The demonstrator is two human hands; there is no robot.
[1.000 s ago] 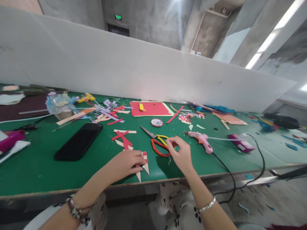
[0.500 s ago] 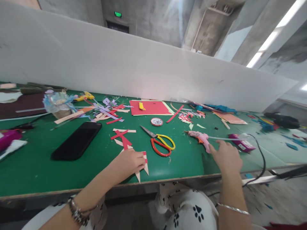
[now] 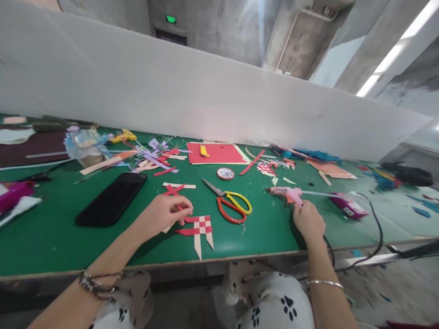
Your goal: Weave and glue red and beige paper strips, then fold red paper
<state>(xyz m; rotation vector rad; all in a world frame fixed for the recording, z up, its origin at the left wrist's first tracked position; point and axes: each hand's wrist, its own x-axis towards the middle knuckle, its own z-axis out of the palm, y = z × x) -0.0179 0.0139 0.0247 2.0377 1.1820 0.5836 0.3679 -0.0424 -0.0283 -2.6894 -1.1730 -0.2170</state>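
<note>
My left hand [image 3: 168, 212] hovers low over crossed red and cream paper strips [image 3: 174, 188], its thumb and fingertips drawn together in a pinch. Red paper shows between those fingers, but whether it is held is hidden. Right beside them lies a red-and-cream woven paper checker piece [image 3: 203, 225] with pointed loose ends. My right hand [image 3: 309, 220] is closed around the handle of a pink glue gun [image 3: 290, 193], whose nozzle points left and whose clear glue stick juts out to the right. Scissors [image 3: 231, 204] with one red and one yellow handle lie between my hands, blades parted slightly.
A black phone [image 3: 111, 199] lies at left. Farther back are paper scraps [image 3: 154, 157], red paper sheets [image 3: 219, 153] with a yellow cutter [image 3: 204, 151], and a round tin [image 3: 225, 173]. A purple box [image 3: 350, 206] and black cable [image 3: 379, 228] are at right.
My left hand has let go of the woven paper piece and shifted left and up, uncovering it. My right hand has closed on the glue gun's handle, which has turned slightly.
</note>
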